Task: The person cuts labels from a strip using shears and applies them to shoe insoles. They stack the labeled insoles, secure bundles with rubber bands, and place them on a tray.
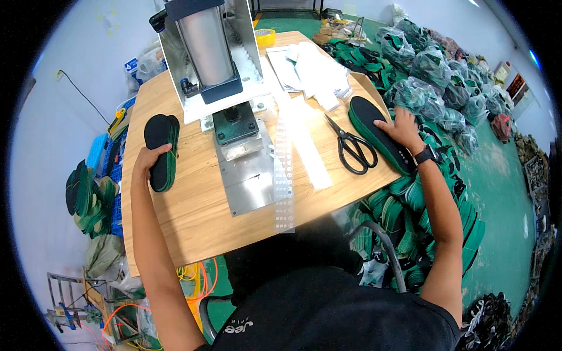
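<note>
At the left of the table, my left hand [151, 161] grips a small stack of black-topped green insoles [162, 131], thumb on top and fingers hidden at the outer side. My right hand [405, 130] is closed around the outer edge of another insole stack [367, 116] at the table's right edge. Its thumb presses the black top, while the other fingers are partly hidden. Between the hands stands a pneumatic press [208, 52] with a dark block [235, 124] over a shiny metal plate [250, 184]. Black-handled scissors [356, 153] lie beside the right stack.
A clear printed strip [284, 199] runs over the table's front edge. White sheets [319, 70] and a yellow tape roll [265, 38] lie farther back. Insole heaps [404, 205] and filled plastic bags [430, 67] crowd the right floor; more insoles [91, 199] are at left.
</note>
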The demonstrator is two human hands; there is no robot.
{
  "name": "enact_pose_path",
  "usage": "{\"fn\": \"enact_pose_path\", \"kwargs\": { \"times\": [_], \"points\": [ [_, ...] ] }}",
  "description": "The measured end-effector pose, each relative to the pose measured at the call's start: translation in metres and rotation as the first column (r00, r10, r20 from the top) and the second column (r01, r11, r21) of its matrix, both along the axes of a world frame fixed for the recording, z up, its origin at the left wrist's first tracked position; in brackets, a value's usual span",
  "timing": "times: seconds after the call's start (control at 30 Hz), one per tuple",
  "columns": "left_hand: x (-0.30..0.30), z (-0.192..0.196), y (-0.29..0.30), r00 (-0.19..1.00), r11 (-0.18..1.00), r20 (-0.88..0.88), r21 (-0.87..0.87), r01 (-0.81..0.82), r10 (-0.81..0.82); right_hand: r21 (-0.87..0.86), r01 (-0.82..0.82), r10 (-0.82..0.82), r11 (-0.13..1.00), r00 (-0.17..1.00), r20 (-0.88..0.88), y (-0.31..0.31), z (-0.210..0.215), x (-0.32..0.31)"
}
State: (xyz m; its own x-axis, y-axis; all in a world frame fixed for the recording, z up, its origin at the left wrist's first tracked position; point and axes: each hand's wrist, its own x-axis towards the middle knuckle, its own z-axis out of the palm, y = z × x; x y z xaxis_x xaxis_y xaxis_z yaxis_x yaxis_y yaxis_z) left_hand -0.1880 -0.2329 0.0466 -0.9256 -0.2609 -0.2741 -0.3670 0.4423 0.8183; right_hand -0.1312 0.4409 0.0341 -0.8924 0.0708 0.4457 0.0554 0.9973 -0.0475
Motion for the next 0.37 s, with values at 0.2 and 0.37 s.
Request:
{"fn": "enact_pose_path", "kwargs": {
  "times": [0.2, 0.37],
  "points": [
    [0.102, 0.022, 0.003, 0.859, 0.951, -0.464, 0.301, -0.076, 0.216, -0.51, -0.719, 0.616, 0.473, 0.683, -0.391, -0.206, 0.065, 0.086],
    [0.174, 0.038, 0.078, 0.623, 0.506, -0.607, 0.783, 0.362, 0.494, -0.359, -0.932, 0.804, 0.045, 0.247, -0.541, -0.352, 0.059, 0.102]
  ]
}}
